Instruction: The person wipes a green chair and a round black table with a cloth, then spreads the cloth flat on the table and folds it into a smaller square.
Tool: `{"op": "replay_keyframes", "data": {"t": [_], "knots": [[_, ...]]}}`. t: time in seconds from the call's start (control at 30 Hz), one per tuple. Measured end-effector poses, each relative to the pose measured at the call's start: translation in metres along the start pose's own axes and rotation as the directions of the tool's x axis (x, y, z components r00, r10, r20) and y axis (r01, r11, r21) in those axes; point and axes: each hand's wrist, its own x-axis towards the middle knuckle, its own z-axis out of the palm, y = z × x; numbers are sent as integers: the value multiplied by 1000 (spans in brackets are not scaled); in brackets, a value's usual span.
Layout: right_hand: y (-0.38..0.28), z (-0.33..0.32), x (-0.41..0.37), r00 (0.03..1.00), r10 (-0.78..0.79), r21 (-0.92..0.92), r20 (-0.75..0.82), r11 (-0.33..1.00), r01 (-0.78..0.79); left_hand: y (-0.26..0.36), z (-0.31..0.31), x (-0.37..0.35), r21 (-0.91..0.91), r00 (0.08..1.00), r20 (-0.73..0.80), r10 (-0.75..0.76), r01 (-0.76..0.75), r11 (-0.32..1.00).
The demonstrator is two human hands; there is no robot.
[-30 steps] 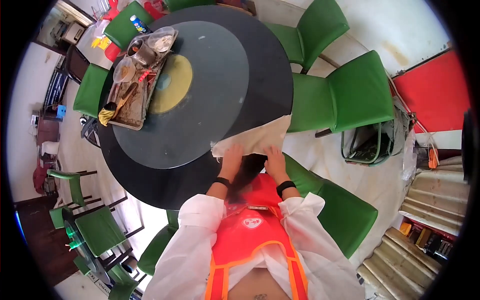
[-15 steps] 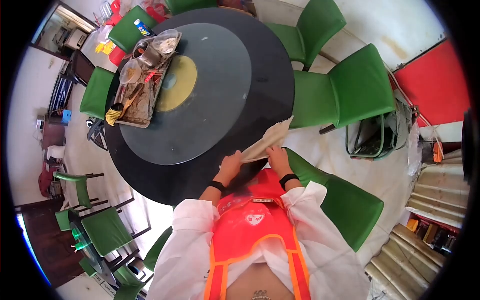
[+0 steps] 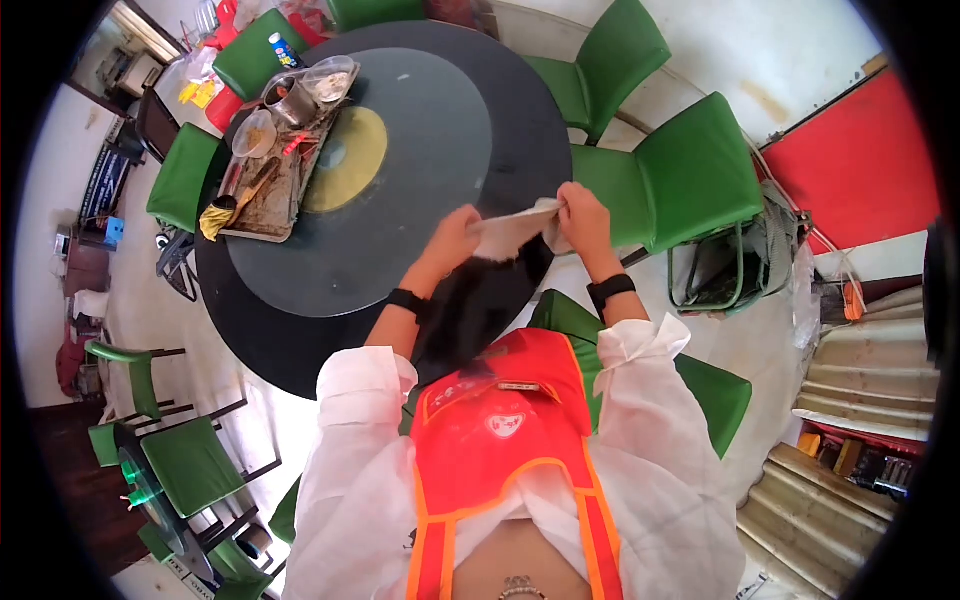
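Note:
A pale beige cloth [image 3: 510, 232] is stretched between my two hands, above the right part of the round black table [image 3: 345, 352]. My left hand [image 3: 452, 240] grips its left end with closed fingers. The other end is bunched in my right hand [image 3: 584, 220], also closed, near the table's edge. Beneath the cloth, the black tabletop shows a wet-looking sheen. A grey turntable [image 3: 430, 150] with a yellow centre lies on the table, beyond my hands.
On the turntable's left side, a dirty metal tray [image 3: 262, 222] holds a metal pot [image 3: 291, 106], plastic bowls [image 3: 255, 134] and a wooden-handled brush [image 3: 254, 191]. Green chairs [image 3: 697, 172] ring the table; one [image 3: 715, 400] stands close at my right. A blue can [image 3: 283, 48] is behind the tray.
Both hands have risen and moved away from my body with the cloth. The cloth, hanging down toward the table edge before, is now held taut between them.

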Motion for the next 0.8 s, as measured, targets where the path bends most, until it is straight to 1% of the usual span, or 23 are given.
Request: {"op": "replay_keyframes", "data": {"t": [0.03, 0.1, 0.13, 0.2, 0.23, 0.27, 0.3, 0.33, 0.37, 0.4, 0.43, 0.47, 0.5, 0.53, 0.57, 0.6, 0.63, 0.67, 0.7, 0.73, 0.77, 0.8], "knots": [[-2, -6, 5, 1000, -4, -26, -5, 1000, 4, 8, -1, 1, -6, 1000, 1, 3, -3, 1000], [-4, -10, 4, 1000, -12, -53, -8, 999, 12, 19, -5, 2, 144, 989, 3, 149, -147, 978], [-4, -8, -5, 1000, -6, -51, 24, 999, 8, 8, -2, -1, 143, 989, 0, 148, -147, 979], [-2, 6, -30, 998, 0, -45, 59, 999, 2, -27, 11, -17, 320, 967, 30, 255, -251, 914], [5, 21, -50, 990, -17, -36, 139, 999, 22, -38, 13, -23, 409, 967, 173, 186, -242, 880], [10, 36, -71, 975, -33, -27, 218, 999, 39, -59, 20, -32, 435, 961, 236, 143, -237, 869], [12, 49, -94, 959, -6, -17, 285, 1000, 11, -81, 30, -44, 461, 950, 296, 97, -231, 857], [13, 62, -116, 936, 20, -9, 351, 1000, -18, -96, 37, -63, 494, 948, 318, 14, -179, 851], [12, 73, -137, 934, 23, -5, 357, 1000, -23, -114, 45, -84, 489, 956, 294, 5, -155, 858], [10, 83, -158, 916, 47, 60, 397, 995, -77, -126, 51, -102, 483, 963, 271, -7, -129, 866], [6, 87, -169, 896, 69, 121, 438, 984, -134, -123, 53, -115, 483, 961, 275, -17, -123, 867], [7, 89, -176, 892, 73, 123, 446, 982, -142, -121, 55, -127, 450, 973, 209, -101, -4, 893], [4, 87, -181, 876, 64, 177, 478, 970, -167, -116, 55, -135, 407, 971, 146, -191, 117, 906], [0, 86, -185, 859, 51, 231, 509, 953, -194, -112, 55, -141, 406, 967, 148, -206, 131, 904], [-3, 85, -187, 854, 50, 237, 518, 951, -199, -107, 55, -144, 492, 949, 162, -269, 158, 856], [-4, 84, -188, 852, 94, 148, 515, 969, -197, -107, 55, -145, 573, 929, 169, -329, 179, 800], [-5, 84, -188, 851, 137, 58, 508, 980, -193, -112, 58, -146, 574, 927, 165, -338, 188, 797], [-8, 86, -187, 848, 135, 63, 513, 979, -194, -119, 63, -147, 536, 943, 169, -286, 156, 830], [-9, 91, -187, 877, 178, -17, 446, 982, -190, -118, 64, -145, 495, 958, 171, -232, 120, 861], [-11, 96, -187, 902, 214, -97, 374, 977, -192, -117, 64, -141, 495, 956, 172, -236, 123, 860], [-13, 102, -187, 900, 216, -96, 378, 976, -194, -118, 62, -136, 448, 910, 246, -334, 198, 872], [-15, 109, -183, 886, 271, -115, 376, 963, -245, -112, 60, -129, 405, 849, 323, -419, 277, 871]]}}
